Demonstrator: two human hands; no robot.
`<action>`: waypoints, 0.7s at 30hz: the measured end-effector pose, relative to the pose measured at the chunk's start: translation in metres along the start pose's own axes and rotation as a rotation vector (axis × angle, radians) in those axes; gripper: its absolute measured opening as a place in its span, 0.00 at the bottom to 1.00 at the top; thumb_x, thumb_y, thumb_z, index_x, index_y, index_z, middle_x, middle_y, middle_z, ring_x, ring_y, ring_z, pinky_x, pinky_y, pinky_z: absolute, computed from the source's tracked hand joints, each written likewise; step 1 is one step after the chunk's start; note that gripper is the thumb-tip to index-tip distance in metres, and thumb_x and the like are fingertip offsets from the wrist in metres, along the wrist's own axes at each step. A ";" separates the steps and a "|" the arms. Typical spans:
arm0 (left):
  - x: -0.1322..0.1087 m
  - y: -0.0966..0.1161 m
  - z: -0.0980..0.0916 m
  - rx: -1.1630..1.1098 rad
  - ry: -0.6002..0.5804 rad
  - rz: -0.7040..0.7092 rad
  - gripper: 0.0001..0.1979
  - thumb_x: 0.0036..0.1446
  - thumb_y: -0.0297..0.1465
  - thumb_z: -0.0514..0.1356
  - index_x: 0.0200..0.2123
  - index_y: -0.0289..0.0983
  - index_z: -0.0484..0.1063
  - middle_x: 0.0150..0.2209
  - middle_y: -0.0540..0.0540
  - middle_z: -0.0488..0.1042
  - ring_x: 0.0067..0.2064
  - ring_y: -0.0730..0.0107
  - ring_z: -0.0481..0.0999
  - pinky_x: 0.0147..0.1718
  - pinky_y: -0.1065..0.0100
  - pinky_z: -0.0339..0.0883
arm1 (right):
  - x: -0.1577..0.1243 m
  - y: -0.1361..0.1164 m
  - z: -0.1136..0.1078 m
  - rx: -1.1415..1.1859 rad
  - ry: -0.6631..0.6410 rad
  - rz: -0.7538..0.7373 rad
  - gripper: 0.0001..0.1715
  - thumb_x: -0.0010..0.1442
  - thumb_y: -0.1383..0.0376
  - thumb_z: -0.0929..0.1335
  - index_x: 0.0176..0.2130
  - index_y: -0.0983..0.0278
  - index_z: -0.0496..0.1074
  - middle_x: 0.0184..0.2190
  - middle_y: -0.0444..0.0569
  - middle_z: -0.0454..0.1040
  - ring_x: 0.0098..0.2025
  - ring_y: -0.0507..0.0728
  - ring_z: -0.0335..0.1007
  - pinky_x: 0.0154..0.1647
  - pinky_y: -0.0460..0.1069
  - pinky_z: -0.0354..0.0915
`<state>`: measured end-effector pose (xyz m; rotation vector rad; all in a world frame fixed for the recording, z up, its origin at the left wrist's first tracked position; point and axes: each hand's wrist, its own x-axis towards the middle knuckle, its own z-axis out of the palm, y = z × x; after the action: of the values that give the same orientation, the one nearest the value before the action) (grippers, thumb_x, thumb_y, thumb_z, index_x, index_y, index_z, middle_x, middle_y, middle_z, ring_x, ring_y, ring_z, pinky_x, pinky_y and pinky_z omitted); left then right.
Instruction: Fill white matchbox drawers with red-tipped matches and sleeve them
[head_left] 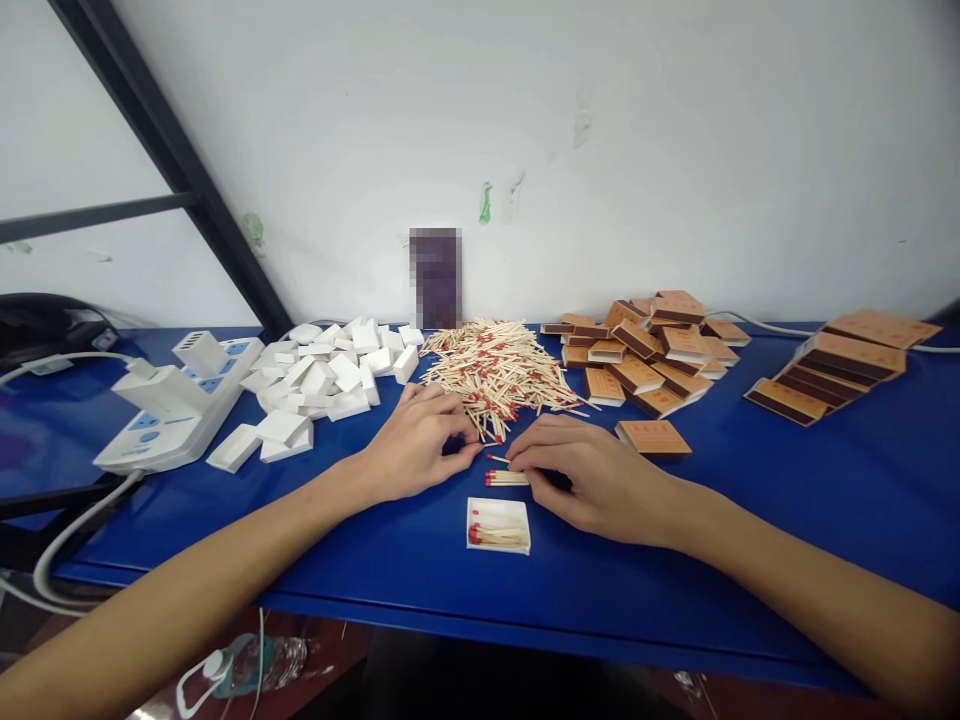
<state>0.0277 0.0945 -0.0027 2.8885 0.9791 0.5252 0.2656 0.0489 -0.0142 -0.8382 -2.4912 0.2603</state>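
My left hand (424, 440) rests at the near edge of a big pile of red-tipped matches (499, 370), thumb and fingertips pinched together at a match. Facing it, my right hand (592, 470) has its fingers closed at the end of a single match (498, 458). A small row of matches (506, 479) lies on the table just under the right fingertips, heads pointing left. Nearer to me, an open white matchbox tray (498, 504) holds several matches (499, 532) along its front side, heads to the left. Part of its white floor shows.
White matchbox trays (330, 370) are heaped at the left, beside a power strip (180, 410) with plugs. Orange matchbox sleeves (652, 350) pile up at the right, with a leaning row of sleeves (840, 365) farther over. The blue table (375, 590) ends close to me.
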 end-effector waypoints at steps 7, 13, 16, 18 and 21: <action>0.000 0.001 0.001 -0.054 -0.015 0.012 0.09 0.65 0.35 0.60 0.35 0.39 0.78 0.33 0.49 0.74 0.41 0.62 0.70 0.41 0.61 0.53 | -0.001 -0.003 -0.001 -0.036 0.003 0.059 0.11 0.62 0.69 0.66 0.44 0.65 0.75 0.36 0.51 0.78 0.38 0.59 0.73 0.41 0.54 0.69; -0.005 0.010 -0.005 -0.120 -0.130 0.078 0.13 0.63 0.28 0.56 0.45 0.40 0.79 0.35 0.47 0.72 0.42 0.61 0.68 0.44 0.59 0.57 | -0.002 -0.002 0.002 -0.008 -0.001 0.006 0.11 0.63 0.70 0.66 0.44 0.63 0.75 0.36 0.50 0.78 0.39 0.58 0.74 0.43 0.53 0.68; -0.006 0.013 -0.007 -0.141 -0.176 0.108 0.17 0.60 0.26 0.54 0.49 0.40 0.78 0.36 0.46 0.71 0.42 0.60 0.67 0.46 0.58 0.57 | -0.002 -0.001 0.005 0.048 -0.002 -0.009 0.11 0.64 0.71 0.65 0.43 0.63 0.76 0.36 0.50 0.78 0.38 0.56 0.73 0.40 0.51 0.69; -0.006 0.013 -0.008 -0.163 -0.190 0.134 0.19 0.59 0.26 0.54 0.51 0.40 0.77 0.38 0.46 0.71 0.42 0.60 0.67 0.47 0.57 0.58 | -0.002 -0.001 0.007 0.081 -0.002 0.002 0.11 0.64 0.71 0.65 0.43 0.64 0.76 0.36 0.50 0.78 0.38 0.56 0.73 0.39 0.50 0.69; -0.006 0.012 -0.010 -0.192 -0.205 0.161 0.20 0.58 0.26 0.53 0.51 0.40 0.76 0.38 0.45 0.70 0.43 0.59 0.67 0.47 0.57 0.59 | -0.002 -0.001 0.009 0.110 0.010 0.019 0.10 0.65 0.70 0.65 0.43 0.64 0.75 0.37 0.50 0.77 0.38 0.55 0.73 0.39 0.50 0.69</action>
<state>0.0270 0.0811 0.0070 2.7918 0.6361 0.3027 0.2618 0.0463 -0.0222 -0.8161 -2.4356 0.3954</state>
